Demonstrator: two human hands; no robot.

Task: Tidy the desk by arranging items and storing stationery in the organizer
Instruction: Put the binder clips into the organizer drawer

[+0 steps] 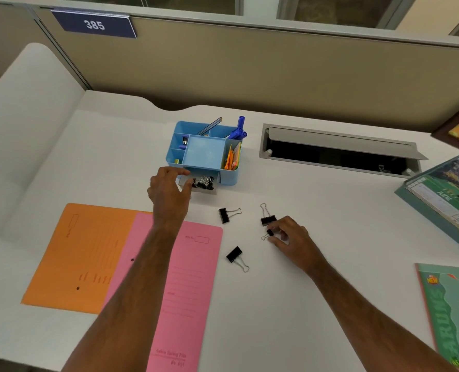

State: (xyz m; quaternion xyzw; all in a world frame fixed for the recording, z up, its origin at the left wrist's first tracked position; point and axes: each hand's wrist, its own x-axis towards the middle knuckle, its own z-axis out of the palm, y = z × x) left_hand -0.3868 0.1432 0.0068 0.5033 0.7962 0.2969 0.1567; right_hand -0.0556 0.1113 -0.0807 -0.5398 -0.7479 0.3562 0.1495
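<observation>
Head view of a white surface (317,304) partway through tidying. The left hand (169,194) hovers at the open drawer (212,187) at the base of the blue organizer (204,154), thumb and fingers spread apart and holding nothing that can be seen; a heap of binder clips (203,182) lies in the drawer just beyond its fingertips. The right hand (290,237) rests low on the surface, its thumb and forefinger closed on a small binder clip (269,233), pinched but seemingly not yet lifted.

Relative to the right-hand grip: a larger clip (268,218) lies just beyond it, nearly touching; a second clip (224,215) lies to its left, toward the drawer; a third clip (235,255) lies nearer the person and to the left. The drawer stands well apart from this grip, ahead and to the left.

Progress, as judged: pens (237,131) and orange paper slips (232,159) already stand in the organizer's upper compartments, and several clips are stored. Four clips remain outside, one of them in the grip. An orange folder (83,253) and a pink folder (190,277) overlap beside the left forearm; a calendar (443,194) and a booklet (454,312) lie to the right of the right hand. Whether these are in their final places cannot be told.
</observation>
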